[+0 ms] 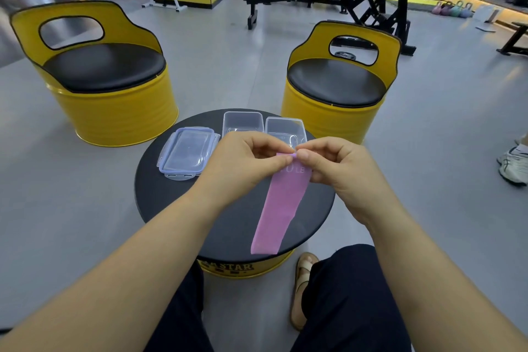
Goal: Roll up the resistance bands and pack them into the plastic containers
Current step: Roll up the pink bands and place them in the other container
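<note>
Hands (left (243, 164), right (338, 164)) on 1 pink band (281, 203); 2 containers (242, 115) (284, 120) behind.

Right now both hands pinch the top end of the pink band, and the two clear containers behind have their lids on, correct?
No: the head view shows the left hand and right hand pinching the top end of the pink band, but both containers stand open, with the lids lying beside them.

Pink resistance band (281, 203): 1. Clear plastic containers (243, 114) (284, 119), open: 2. Lids (185, 151), stacked: apparently 2. Yellow barrel chairs (114, 111) (323, 120): 2. Round black surface (171, 200): 1.
</note>
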